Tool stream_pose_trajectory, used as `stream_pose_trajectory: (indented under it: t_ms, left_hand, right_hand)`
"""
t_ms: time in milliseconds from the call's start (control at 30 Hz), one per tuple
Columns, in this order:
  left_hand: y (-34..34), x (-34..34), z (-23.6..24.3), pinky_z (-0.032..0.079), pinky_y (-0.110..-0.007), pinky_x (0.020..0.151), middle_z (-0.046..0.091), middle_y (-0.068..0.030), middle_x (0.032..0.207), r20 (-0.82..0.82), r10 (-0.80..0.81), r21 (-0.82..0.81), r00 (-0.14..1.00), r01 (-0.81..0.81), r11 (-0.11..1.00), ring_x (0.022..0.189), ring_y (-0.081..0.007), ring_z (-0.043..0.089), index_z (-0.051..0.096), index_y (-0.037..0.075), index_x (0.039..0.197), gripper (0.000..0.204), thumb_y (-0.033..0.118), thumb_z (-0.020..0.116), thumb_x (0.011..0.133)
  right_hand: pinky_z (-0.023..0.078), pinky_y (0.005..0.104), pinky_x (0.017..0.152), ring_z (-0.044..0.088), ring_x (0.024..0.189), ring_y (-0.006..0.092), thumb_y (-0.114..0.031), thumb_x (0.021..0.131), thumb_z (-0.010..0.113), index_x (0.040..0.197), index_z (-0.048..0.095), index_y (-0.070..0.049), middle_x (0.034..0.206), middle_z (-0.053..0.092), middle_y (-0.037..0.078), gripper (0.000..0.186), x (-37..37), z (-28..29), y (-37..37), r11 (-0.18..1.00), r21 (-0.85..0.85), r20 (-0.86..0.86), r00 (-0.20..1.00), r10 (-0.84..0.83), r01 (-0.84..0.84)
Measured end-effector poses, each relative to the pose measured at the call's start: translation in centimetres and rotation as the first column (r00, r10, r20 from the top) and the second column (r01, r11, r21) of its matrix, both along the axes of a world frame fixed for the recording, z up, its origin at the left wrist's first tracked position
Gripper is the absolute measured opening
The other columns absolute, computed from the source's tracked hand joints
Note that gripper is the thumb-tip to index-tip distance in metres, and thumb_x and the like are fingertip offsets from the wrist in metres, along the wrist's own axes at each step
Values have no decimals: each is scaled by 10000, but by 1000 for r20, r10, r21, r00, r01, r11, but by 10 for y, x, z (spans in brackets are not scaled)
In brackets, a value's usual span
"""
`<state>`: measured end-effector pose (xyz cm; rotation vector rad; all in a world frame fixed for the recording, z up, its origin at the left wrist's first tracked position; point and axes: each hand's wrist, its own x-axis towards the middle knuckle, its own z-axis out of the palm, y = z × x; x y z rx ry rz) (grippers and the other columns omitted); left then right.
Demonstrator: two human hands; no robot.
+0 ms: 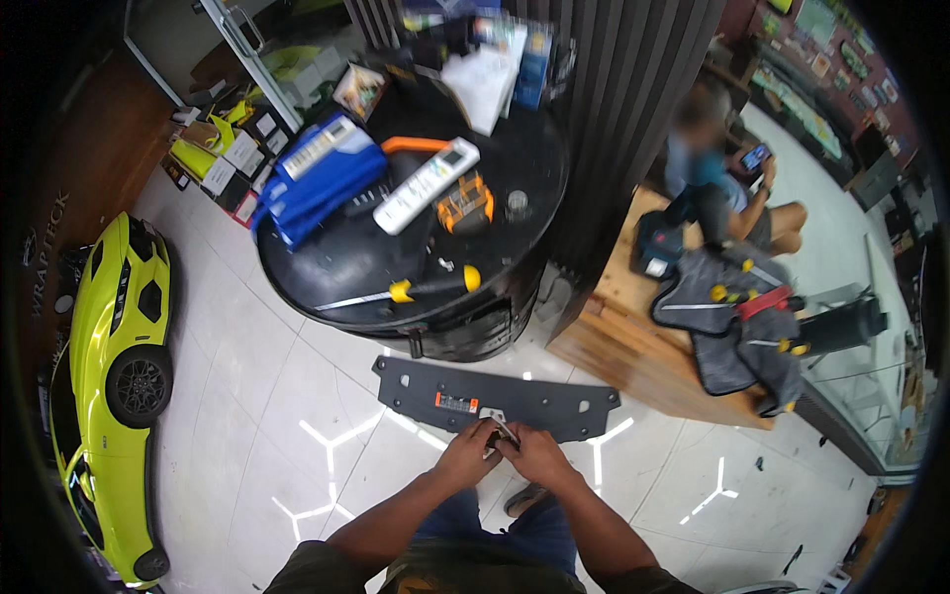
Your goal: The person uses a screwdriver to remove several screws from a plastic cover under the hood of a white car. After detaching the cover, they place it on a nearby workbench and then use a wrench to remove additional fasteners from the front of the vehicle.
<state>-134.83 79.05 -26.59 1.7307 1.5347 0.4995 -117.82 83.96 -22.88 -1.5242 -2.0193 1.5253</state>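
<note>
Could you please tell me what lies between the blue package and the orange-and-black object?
In the head view, a white remote control lies between them.

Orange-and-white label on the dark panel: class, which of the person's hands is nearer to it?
Left. In the head view, the left hand is just below the label; the right hand is farther off, below and to the label's right.

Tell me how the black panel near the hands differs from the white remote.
The panel is black with an orange-and-white label; the remote is white with a small screen. The panel is much larger than the remote. The panel runs mostly left to right across the view; the remote slants up to the right. Both are longer than wide.
</note>
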Motion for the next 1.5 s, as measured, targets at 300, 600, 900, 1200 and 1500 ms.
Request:
stream_pose_trajectory:
  t_ms: [300, 600, 900, 1200, 1500]
  left_hand:
    - [39, -76, 178, 503, -455, 835, 582, -218, 1129, 100, 37, 209, 994, -58, 976, 995, -402, 598, 469, 6, 1289, 561, 138, 710, 799]
    - [29, -179, 192, 474, -363, 884, 619, -185, 1101, 256, 129, 214, 958, -186, 959, 984, -280, 611, 503, -44, 1262, 529, 66, 715, 790]
    - [-17, -172, 156, 478, -380, 889, 618, -185, 1114, 243, 90, -6, 966, -91, 996, 1002, -295, 611, 500, -28, 1271, 559, 77, 743, 778]
    - [28, -29, 186, 463, -412, 923, 593, -186, 1189, 151, -344, 118, 927, 329, 937, 1071, -336, 590, 467, -9, 1310, 623, 204, 738, 790]
    - [-30, 304, 181, 495, -374, 864, 618, -191, 1127, 392, -737, 66, 550, 782, 619, 1006, -286, 624, 474, -66, 1291, 615, 100, 749, 767]
  right_hand:
    - [495, 490, 721, 640, 831, 429, -309, 896, 618, 1106, 596, -19, 859, 659, 256, 359, -73, 200, 38, 924, 368, 36, 995, 98, -105]
    - [515, 443, 818, 635, 1023, 319, -176, 905, 481, 1247, 541, -28, 1087, 646, 166, 377, -260, 218, 177, 826, 472, 442, 894, 81, -308]
    - [422, 455, 925, 547, 1081, 296, -166, 861, 552, 1076, 621, -53, 1070, 600, 144, 253, -220, 168, 152, 573, 766, 375, 927, -30, -291]
    - [492, 487, 821, 601, 941, 408, -157, 827, 588, 1133, 572, -25, 982, 597, 223, 334, 48, 137, -56, 865, 405, 128, 919, -374, 295]
    - [454, 500, 914, 542, 1085, 436, -260, 851, 647, 1390, 305, -35, 1163, 513, 246, 677, 236, 99, -255, 616, 229, -93, 647, -757, 754]
